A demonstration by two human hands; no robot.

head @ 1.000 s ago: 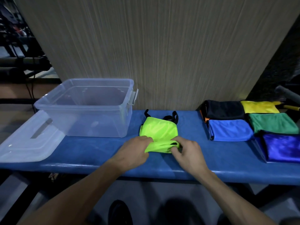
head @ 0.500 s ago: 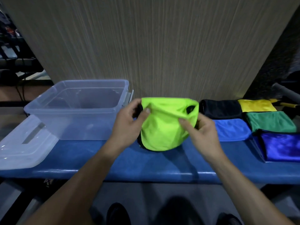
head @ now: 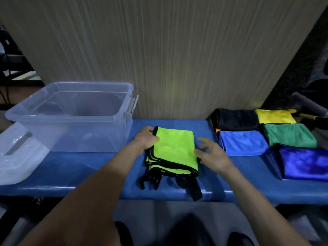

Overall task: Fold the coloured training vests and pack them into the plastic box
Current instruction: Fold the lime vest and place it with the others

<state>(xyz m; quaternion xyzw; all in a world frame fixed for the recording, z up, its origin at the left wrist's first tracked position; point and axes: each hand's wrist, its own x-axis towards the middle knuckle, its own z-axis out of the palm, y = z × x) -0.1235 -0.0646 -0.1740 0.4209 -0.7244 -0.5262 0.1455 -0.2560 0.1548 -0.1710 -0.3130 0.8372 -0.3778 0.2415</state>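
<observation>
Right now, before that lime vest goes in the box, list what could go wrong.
1. The lime vest's black straps trail loose at the bench's front edge; they could snag or pull the fold open on lifting.
2. Only the left hand grips the vest, at its left edge; the right hand is open beside it, so a one-handed lift may unfold the layers.
3. The plastic box stands left; carrying the vest across may loosen it.

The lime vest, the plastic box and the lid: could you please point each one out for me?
lime vest [head: 174, 148], head view, middle of its folded top layer.
plastic box [head: 85, 137], head view, its clear front wall.
lid [head: 19, 157], head view, its top face.
</observation>
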